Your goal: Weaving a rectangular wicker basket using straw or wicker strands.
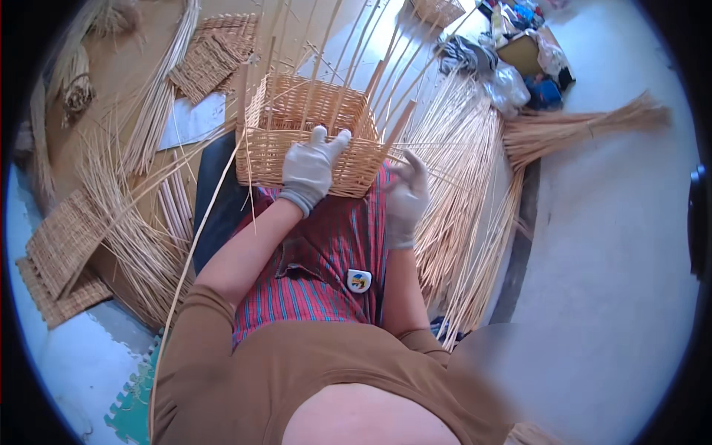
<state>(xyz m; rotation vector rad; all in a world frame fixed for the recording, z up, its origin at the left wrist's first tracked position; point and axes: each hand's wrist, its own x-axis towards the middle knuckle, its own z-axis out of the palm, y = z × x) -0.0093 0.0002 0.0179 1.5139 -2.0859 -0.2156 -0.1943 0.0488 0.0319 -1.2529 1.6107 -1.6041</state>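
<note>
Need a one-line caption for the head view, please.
Gloved left hand rests on the near wall of a half-woven wicker basket on the lap; gloved right hand grips a cane strand at its corner.

The person wears pale grey knitted gloves on the left hand (308,169) and right hand (405,199), a brown short-sleeved top (297,363), and a red striped cloth (326,252) at twelve o'clock of it.

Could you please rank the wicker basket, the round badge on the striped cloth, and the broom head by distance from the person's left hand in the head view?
From the left hand:
1. Wicker basket, directly under the palm, touching.
2. Round badge, lower on the striped cloth, toward the body.
3. Broom head, far right on the floor.
</note>
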